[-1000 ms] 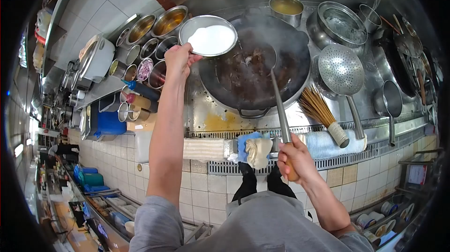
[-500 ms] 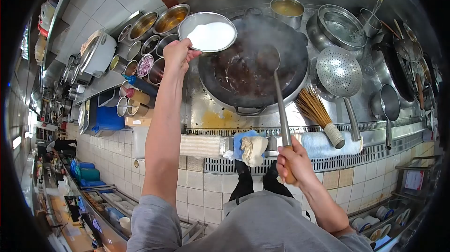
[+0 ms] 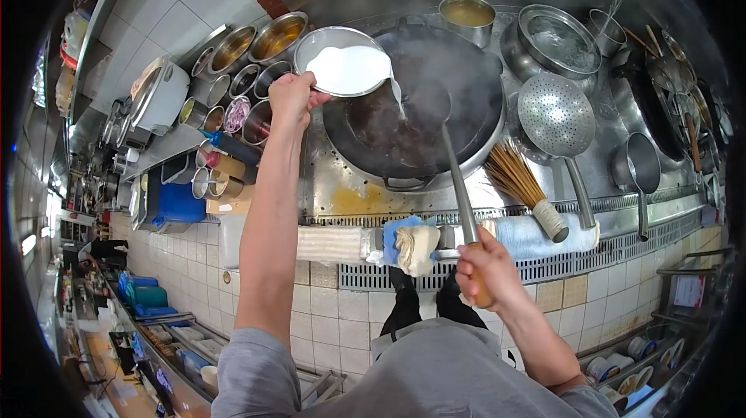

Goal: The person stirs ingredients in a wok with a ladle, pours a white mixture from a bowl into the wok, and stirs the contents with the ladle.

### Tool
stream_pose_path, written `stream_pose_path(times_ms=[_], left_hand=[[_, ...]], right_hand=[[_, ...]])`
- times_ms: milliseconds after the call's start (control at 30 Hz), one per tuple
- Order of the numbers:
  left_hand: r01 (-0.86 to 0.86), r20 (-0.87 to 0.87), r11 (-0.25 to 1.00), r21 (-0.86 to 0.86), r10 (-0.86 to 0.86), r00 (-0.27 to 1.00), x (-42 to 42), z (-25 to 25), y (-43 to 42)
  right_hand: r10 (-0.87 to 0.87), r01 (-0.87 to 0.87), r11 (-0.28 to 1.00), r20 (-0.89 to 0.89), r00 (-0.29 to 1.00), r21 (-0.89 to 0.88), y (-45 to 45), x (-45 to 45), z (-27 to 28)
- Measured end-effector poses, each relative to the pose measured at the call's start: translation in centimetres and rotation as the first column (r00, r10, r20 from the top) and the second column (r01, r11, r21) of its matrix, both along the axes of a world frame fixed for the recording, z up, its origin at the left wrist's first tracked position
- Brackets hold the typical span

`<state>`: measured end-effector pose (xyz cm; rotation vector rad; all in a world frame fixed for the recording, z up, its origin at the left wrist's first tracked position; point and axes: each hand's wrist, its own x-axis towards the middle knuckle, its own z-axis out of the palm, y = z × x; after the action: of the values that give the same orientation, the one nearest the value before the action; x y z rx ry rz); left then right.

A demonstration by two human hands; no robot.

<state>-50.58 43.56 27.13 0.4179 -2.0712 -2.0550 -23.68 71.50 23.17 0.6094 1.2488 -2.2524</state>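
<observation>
My left hand [image 3: 294, 99] grips the rim of a metal bowl [image 3: 315, 43], tilted to the right above the wok. White liquid [image 3: 350, 68] fills its lower side, and a thin stream falls from the lip into the wok [image 3: 342, 138]. Dark brown sauce [image 3: 388, 134] lies in the wok under rising steam. My right hand [image 3: 489, 269] is wrapped round the wooden handle of a long ladle [image 3: 460, 193]. The ladle's head rests in the right part of the wok, blurred by steam.
Right of the wok are a bamboo brush [image 3: 517, 177], a perforated skimmer [image 3: 556, 113], a pot of water [image 3: 556, 37] and a saucepan [image 3: 641, 165]. Behind stands a pot of yellowish liquid [image 3: 468, 18]. Left are several ingredient containers [image 3: 247, 80]. Folded cloths [image 3: 412, 243] lie on the front rail.
The bowl in my left hand has tipped further right, and white liquid now pours over its lip into the wok. My right hand keeps its hold on the ladle.
</observation>
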Motion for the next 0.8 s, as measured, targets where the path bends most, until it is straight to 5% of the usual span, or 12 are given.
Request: stream_pose_path(times_ms=[33,100,233,300,367,467,500,567,633,667,733,800], left_hand=[[0.002,0.008,1.000,-0.002,-0.002,1.000,0.0,0.0,-0.1],[0.014,0.014,1.000,0.000,-0.014,1.000,-0.1,0.1,0.0],[-0.015,0.026,0.999,-0.037,0.016,1.000,0.2,0.8,0.3],[-0.013,0.003,1.000,0.009,0.013,1.000,0.4,1.1,0.5],[0.006,0.022,1.000,-0.002,-0.006,1.000,0.5,1.2,0.2],[0.035,0.042,0.999,-0.006,-0.035,0.999,0.1,1.2,-0.4],[0.047,0.045,0.999,0.002,-0.047,0.998,0.1,1.2,-0.3],[0.036,0.039,0.999,0.004,-0.036,0.999,0.5,1.7,0.4],[0.021,0.029,1.000,0.007,-0.021,0.999,0.4,2.0,0.9],[0.005,0.022,1.000,0.024,-0.005,1.000,0.3,2.0,0.9],[-0.015,0.018,0.999,0.040,0.015,1.000,0.3,1.6,0.6],[0.019,0.018,0.999,0.032,-0.019,1.000,0.0,1.5,0.3]], right_hand=[[-0.016,0.064,0.938,0.140,0.990,-0.341,0.8,-0.3,0.7],[0.002,0.088,0.876,0.185,0.983,-0.474,3.1,-2.5,-0.8],[0.094,-0.094,0.992,-0.009,0.996,-0.089,3.3,-4.8,-4.5],[0.179,-0.049,0.875,-0.229,0.957,0.481,1.5,-3.0,-5.4],[0.116,-0.002,0.876,-0.208,0.971,0.482,-0.7,-0.7,-4.5],[-0.043,0.093,0.965,0.201,0.979,-0.247,-0.3,0.7,0.7],[-0.048,0.098,0.964,0.204,0.978,-0.246,0.6,-0.1,0.4],[0.093,0.157,0.719,0.318,0.944,-0.677,3.3,-2.2,-1.0],[0.098,0.113,0.770,0.290,0.952,-0.628,4.2,-4.4,-2.7],[0.076,-0.030,0.942,0.125,0.989,-0.334,4.0,-5.1,-3.2],[0.158,-0.118,0.968,-0.171,0.973,0.220,3.0,-5.1,-5.0],[0.120,-0.056,0.951,-0.198,0.973,0.303,1.0,-2.5,-5.4]])
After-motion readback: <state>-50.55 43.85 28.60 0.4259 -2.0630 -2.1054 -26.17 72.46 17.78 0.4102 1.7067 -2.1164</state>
